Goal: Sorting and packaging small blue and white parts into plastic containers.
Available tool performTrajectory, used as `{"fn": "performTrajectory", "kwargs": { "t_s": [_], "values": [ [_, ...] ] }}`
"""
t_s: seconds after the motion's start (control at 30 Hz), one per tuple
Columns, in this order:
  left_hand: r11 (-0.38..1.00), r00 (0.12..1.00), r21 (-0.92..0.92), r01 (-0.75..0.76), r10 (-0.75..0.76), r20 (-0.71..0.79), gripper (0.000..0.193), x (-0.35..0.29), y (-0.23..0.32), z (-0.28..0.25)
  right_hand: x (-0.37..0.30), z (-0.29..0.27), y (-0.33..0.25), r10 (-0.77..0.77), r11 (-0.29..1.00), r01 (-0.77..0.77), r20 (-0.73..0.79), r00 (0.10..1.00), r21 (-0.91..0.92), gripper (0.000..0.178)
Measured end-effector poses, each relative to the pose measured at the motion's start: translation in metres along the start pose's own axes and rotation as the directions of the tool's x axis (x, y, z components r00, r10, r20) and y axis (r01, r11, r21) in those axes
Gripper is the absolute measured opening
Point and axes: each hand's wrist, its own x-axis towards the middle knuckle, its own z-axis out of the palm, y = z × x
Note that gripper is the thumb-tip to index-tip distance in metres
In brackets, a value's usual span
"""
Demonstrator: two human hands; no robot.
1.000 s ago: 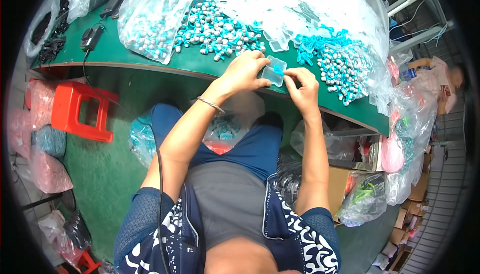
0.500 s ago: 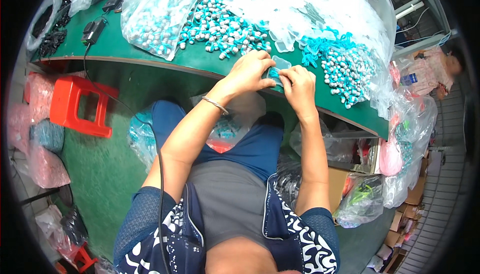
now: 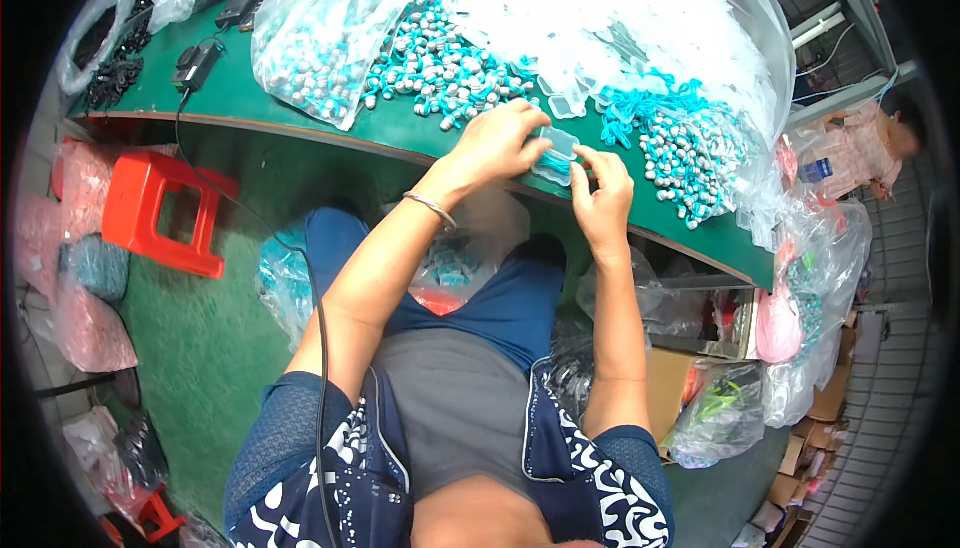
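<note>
A small clear plastic case (image 3: 561, 139) with its lid raised is between my hands at the front edge of the green table. Inside its near half lies a teal piece (image 3: 553, 165). My left hand (image 3: 497, 145) grips the left side of the case with thumb and fingers. At the right side, the thumb and forefinger of my right hand (image 3: 605, 194) pinch the rim of the case. Just beyond my left hand is a pile of teal pieces with grey beaded ends (image 3: 455, 68). Another such pile (image 3: 690, 153) lies to the right of my right hand.
Clear plastic cases (image 3: 610, 8) are heaped at the back of the table. A clear bag of beaded pieces (image 3: 315, 63) stands left of them. A black cable (image 3: 245, 205) hangs from a black adapter (image 3: 197, 66). A red stool (image 3: 165, 213) is on the floor at left.
My right fingers have moved from over the teal piece to the right rim of the case. More of the case's inside and its raised lid now show.
</note>
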Motion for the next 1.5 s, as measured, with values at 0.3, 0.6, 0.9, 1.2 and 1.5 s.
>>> {"fn": "performTrajectory", "kwargs": {
  "t_s": [0.3, 0.6, 0.9, 1.2, 1.5],
  "values": [
    [0.91, 0.981, 0.413, -0.045, 0.119, -0.154, 0.015, 0.027, -0.007, 0.012, 0.0, -0.023, 0.028, 0.069, 0.989, -0.054, -0.103, 0.992, 0.14, 0.014],
    [0.982, 0.986, 0.16, 0.1, -0.077, -0.148, 0.011, -0.008, 0.0, 0.003, 0.018, -0.05, 0.09, 0.076, 0.903, -0.148, -0.189, 0.979, -0.403, 0.012],
    [0.972, 0.975, 0.209, 0.104, -0.058, -0.216, 0.015, -0.019, -0.003, 0.006, 0.052, -0.034, 0.109, -0.037, 0.636, -0.019, -0.054, 0.998, -0.771, 0.017],
    [0.992, 0.958, 0.114, 0.046, -0.011, -0.287, 0.016, -0.023, -0.004, 0.013, 0.054, -0.046, 0.103, -0.104, 0.649, 0.104, 0.047, 0.993, -0.754, 0.012],
    [0.992, 0.981, -0.118, 0.049, -0.07, -0.183, 0.015, -0.026, -0.009, 0.003, 0.026, -0.024, 0.077, -0.047, 0.965, 0.063, 0.065, 0.997, -0.253, 0.016]
  ]
}}
